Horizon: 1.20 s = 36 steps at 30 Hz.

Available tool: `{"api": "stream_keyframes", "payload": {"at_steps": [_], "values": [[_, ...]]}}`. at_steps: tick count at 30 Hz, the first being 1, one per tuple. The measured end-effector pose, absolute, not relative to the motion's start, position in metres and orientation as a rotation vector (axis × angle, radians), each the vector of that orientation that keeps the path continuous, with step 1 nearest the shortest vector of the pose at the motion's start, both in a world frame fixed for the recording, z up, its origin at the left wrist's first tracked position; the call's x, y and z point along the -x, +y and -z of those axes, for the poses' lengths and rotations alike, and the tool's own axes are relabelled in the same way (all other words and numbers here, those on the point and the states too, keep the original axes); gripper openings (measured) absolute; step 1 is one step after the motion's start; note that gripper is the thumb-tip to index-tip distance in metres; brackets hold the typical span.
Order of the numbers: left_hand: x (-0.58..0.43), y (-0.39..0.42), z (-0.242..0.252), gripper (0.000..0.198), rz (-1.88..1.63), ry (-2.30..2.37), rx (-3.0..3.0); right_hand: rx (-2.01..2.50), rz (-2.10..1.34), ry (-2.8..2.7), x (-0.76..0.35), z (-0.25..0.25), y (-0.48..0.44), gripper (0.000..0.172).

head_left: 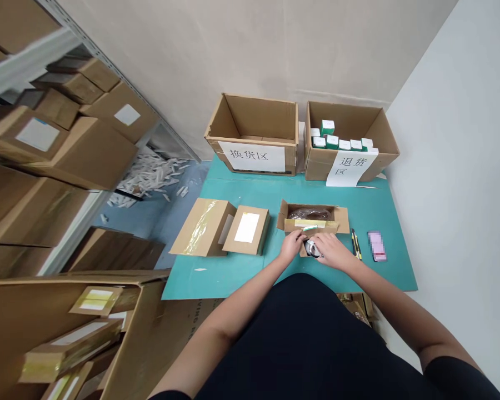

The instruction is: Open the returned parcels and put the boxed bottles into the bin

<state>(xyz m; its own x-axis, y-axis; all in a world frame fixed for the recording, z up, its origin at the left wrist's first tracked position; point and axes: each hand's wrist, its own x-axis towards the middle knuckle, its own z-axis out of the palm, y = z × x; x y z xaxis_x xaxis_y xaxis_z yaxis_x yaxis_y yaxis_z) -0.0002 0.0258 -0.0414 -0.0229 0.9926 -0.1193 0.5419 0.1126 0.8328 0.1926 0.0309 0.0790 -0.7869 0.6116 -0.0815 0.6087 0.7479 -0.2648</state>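
My right hand is closed around a small round silver-and-black object at the near side of an open cardboard box. Against the object's left side, the fingers of my left hand are pinched together; what they grip is too small to tell. Crumpled clear plastic wrap lies inside the box, whose flaps stand open. A small white-and-green piece shows just above my fingers, on the near flap.
Two closed cartons, one larger and one smaller, stand left on the green table. A yellow-black utility knife and a phone lie right. Behind are two labelled bins, the right one holding several small boxes.
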Motion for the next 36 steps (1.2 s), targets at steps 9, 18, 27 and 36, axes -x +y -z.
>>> {"api": "stream_keyframes", "payload": {"at_steps": [9, 18, 27, 36], "values": [[-0.003, 0.027, 0.036, 0.02, -0.802, 1.573, -1.499, 0.871, -0.344, -3.135, -0.181, -0.052, 0.048, 0.05], [-0.001, 0.031, 0.038, 0.022, -0.845, 1.569, -1.415, 0.96, -0.512, -2.973, -0.184, -0.032, 0.043, 0.049], [-0.005, 0.026, 0.032, 0.026, -0.89, 1.335, -0.919, 1.211, -0.748, -2.217, -0.193, -0.004, 0.0, 0.032], [0.0, 0.018, 0.034, 0.032, -0.855, 1.321, -1.098, 1.467, -1.243, -1.316, -0.193, 0.02, 0.012, 0.05]]}}
